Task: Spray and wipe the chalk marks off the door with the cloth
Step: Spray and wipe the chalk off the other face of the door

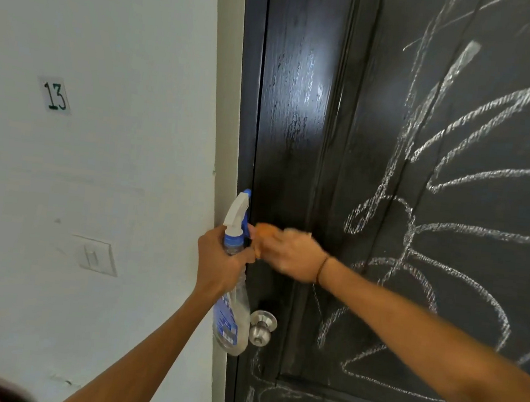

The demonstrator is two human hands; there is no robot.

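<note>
Black door [296,106], white chalk marks [475,177]; orange cloth [265,232]

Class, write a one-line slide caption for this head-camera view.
Left hand holds a spray bottle while the right hand rubs an orange cloth on the chalk-marked black door.

A small paper tag [55,95] on the wall [110,37], left of the door [299,106], reads "13"; the bottle label [226,321] is illegible.
</note>
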